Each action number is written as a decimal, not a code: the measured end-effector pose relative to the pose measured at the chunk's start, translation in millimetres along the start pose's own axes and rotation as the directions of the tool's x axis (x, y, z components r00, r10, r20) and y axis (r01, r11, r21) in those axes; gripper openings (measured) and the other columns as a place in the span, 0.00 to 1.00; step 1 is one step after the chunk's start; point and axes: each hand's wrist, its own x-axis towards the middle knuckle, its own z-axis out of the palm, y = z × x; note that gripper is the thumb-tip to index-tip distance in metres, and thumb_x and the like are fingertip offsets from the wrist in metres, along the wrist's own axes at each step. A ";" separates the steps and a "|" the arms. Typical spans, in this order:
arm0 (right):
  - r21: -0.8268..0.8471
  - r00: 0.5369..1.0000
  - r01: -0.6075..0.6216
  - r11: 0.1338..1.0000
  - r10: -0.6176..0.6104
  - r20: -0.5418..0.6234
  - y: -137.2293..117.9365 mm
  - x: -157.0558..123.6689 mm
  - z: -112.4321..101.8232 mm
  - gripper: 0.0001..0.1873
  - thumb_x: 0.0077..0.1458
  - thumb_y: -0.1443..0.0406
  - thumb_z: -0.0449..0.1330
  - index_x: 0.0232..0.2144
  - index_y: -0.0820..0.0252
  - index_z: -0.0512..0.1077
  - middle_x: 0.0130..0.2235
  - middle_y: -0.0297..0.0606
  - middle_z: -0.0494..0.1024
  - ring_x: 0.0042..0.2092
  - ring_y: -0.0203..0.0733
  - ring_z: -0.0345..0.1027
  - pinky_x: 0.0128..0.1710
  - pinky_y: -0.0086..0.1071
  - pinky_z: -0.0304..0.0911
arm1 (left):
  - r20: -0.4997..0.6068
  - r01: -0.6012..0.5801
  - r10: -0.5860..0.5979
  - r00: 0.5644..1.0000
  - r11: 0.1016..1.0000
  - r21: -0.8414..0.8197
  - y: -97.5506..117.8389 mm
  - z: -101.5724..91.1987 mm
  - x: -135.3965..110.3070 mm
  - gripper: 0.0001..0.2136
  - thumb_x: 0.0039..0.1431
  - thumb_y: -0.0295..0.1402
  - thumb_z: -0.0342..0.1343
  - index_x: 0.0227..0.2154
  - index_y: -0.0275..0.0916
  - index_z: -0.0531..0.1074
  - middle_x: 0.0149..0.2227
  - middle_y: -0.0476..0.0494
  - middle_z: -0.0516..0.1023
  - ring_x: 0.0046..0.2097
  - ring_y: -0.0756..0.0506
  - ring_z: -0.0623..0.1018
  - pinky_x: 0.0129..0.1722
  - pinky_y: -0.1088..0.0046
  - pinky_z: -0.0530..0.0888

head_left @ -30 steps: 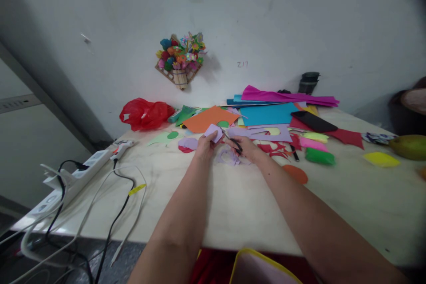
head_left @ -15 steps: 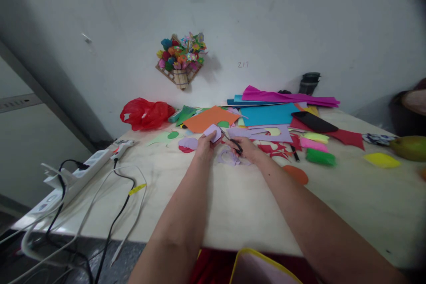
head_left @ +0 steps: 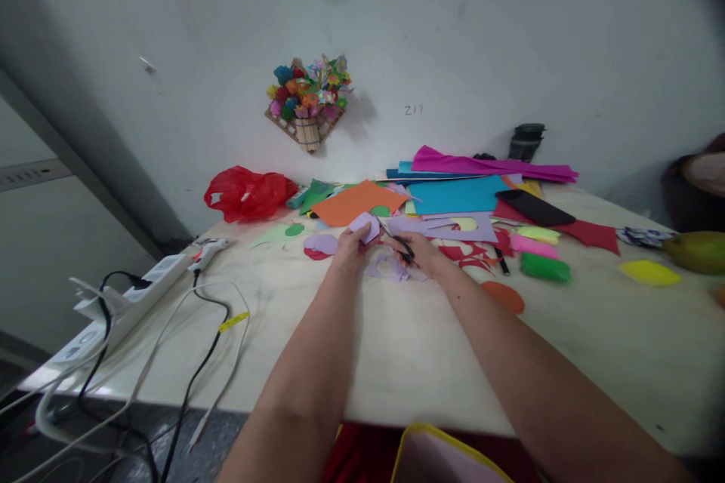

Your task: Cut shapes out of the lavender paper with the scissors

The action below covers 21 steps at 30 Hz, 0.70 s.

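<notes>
My left hand (head_left: 349,249) pinches a small lilac paper piece (head_left: 365,226) held up over the table. My right hand (head_left: 420,250) grips black-handled scissors (head_left: 396,239) whose blades point up-left into that piece. Lilac offcuts (head_left: 388,268) lie on the table just below both hands. A larger lilac sheet (head_left: 453,227) with cut-out holes lies right behind my right hand.
Coloured paper sheets in orange (head_left: 356,201), blue (head_left: 456,193) and magenta (head_left: 487,164) pile up at the back. A black phone (head_left: 535,206), red scraps (head_left: 467,251) and a green piece (head_left: 544,266) lie right. A red bag (head_left: 247,193), power strip (head_left: 133,298) and cables (head_left: 209,347) sit left.
The lilac piece has turned slightly in my left hand and the scissors have shifted a little; both arms stay in place.
</notes>
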 end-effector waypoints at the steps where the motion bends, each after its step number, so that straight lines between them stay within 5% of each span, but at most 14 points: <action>1: 0.001 1.000 0.006 1.000 -0.006 0.001 -0.1 0.0 0.0 0.14 0.47 0.62 0.72 0.26 0.61 0.70 0.15 0.27 0.67 0.15 0.29 0.55 0.12 0.24 0.46 | 0.001 0.000 0.000 1.000 1.000 0.000 -0.3 -0.3 0.2 0.06 0.57 0.18 0.60 0.37 0.31 0.76 0.32 0.40 0.83 0.29 0.46 0.83 0.30 0.75 0.81; 8: 0.002 0.999 0.042 0.999 -0.042 0.002 1.3 1.4 -0.5 0.14 0.47 0.63 0.72 0.24 0.61 0.70 0.16 0.27 0.67 0.16 0.28 0.55 0.13 0.23 0.51 | -0.010 -0.007 0.007 1.000 1.000 0.019 -2.0 -3.7 3.6 0.13 0.56 0.20 0.62 0.44 0.32 0.77 0.35 0.38 0.84 0.33 0.45 0.84 0.34 0.73 0.82; 21: -0.004 1.000 0.030 1.000 -0.030 -0.008 -0.1 2.1 -1.0 0.10 0.46 0.65 0.69 0.22 0.60 0.71 0.15 0.28 0.66 0.17 0.30 0.55 0.15 0.24 0.51 | -0.031 -0.008 0.007 0.999 1.000 -0.014 -2.1 -4.6 6.3 0.11 0.54 0.21 0.64 0.41 0.31 0.77 0.32 0.39 0.83 0.31 0.44 0.84 0.33 0.71 0.83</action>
